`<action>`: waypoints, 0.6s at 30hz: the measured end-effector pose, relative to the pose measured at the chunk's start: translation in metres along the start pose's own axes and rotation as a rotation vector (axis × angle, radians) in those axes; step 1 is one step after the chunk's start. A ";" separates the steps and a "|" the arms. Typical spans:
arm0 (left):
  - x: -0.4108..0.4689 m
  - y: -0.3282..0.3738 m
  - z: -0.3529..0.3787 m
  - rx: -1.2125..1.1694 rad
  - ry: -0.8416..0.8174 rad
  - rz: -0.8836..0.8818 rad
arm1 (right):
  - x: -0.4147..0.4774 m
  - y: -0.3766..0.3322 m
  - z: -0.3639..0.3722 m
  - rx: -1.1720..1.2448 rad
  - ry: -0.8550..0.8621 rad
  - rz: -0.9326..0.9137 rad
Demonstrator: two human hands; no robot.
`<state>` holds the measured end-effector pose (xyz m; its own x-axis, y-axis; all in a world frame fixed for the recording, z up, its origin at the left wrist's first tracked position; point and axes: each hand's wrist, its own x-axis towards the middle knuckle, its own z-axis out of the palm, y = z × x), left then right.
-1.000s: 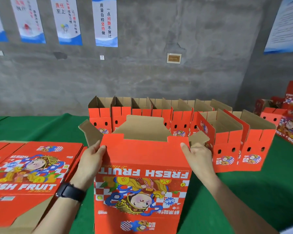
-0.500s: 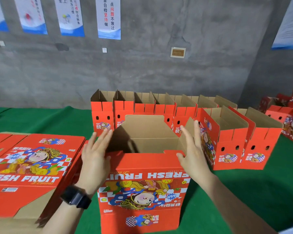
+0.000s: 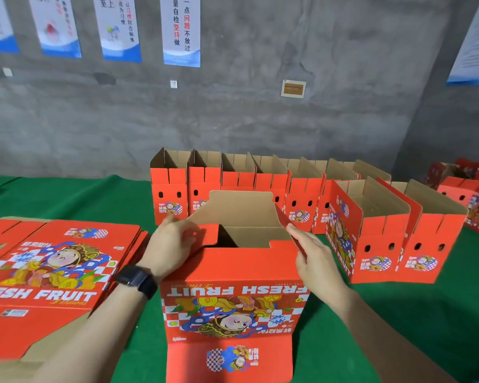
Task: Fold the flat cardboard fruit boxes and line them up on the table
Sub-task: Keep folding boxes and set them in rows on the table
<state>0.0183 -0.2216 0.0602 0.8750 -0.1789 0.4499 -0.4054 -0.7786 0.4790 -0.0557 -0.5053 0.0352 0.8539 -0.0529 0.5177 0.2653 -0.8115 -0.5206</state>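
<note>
A half-folded red cardboard fruit box point(image 3: 233, 275), printed with a cartoon figure and the words "FRESH FRUIT" upside down, stands open-topped on the green-covered table point(image 3: 67, 197) directly in front of the person, with its brown inside showing. The left hand point(image 3: 172, 244) grips the box's red left end flap point(image 3: 208, 234), fingers curled over its edge, and the flap is tipped inward over the opening. The right hand point(image 3: 315, 255) lies along the red right end flap point(image 3: 284, 219), fingers nearly straight and close together against its outer face. Whether the thumb catches the flap cannot be told. A black wristwatch point(image 3: 137, 279) sits on the left wrist. Just left of the box lies a stack of flat red cardboard boxes point(image 3: 53, 272), print side up. Behind the box, a row of folded red boxes point(image 3: 260, 181) stands side by side with tops open, running off to the right. Beyond rises a grey concrete wall point(image 3: 260, 106) hung with blue-and-white posters point(image 3: 181, 29).
</note>
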 end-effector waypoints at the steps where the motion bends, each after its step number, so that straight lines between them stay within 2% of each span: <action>1: 0.007 0.000 0.000 0.051 -0.032 -0.015 | 0.000 0.000 -0.001 0.002 0.001 -0.008; 3: 0.020 -0.002 -0.002 0.059 -0.150 -0.043 | -0.001 0.001 -0.002 0.012 0.011 -0.026; 6: 0.034 -0.009 -0.005 -0.339 -0.402 -0.058 | -0.004 0.002 -0.003 0.029 0.024 -0.056; 7: 0.036 -0.011 -0.004 -0.427 -0.430 -0.058 | -0.004 0.004 -0.003 0.034 0.018 -0.068; 11: 0.044 -0.016 0.006 -0.444 -0.419 -0.079 | 0.000 0.009 -0.007 0.028 -0.140 -0.118; 13: 0.047 -0.018 0.010 -0.459 -0.405 -0.086 | 0.006 0.009 -0.011 0.045 -0.208 -0.074; 16: 0.048 -0.018 0.013 -0.409 -0.399 -0.074 | 0.025 0.006 -0.015 0.182 -0.138 0.153; 18: 0.047 -0.018 0.014 -0.397 -0.405 -0.069 | 0.038 0.006 -0.012 0.115 -0.070 0.245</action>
<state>0.0700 -0.2249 0.0619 0.9030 -0.4124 0.1202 -0.3435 -0.5252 0.7786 -0.0272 -0.5189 0.0600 0.9268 -0.1953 0.3209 0.0933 -0.7078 -0.7002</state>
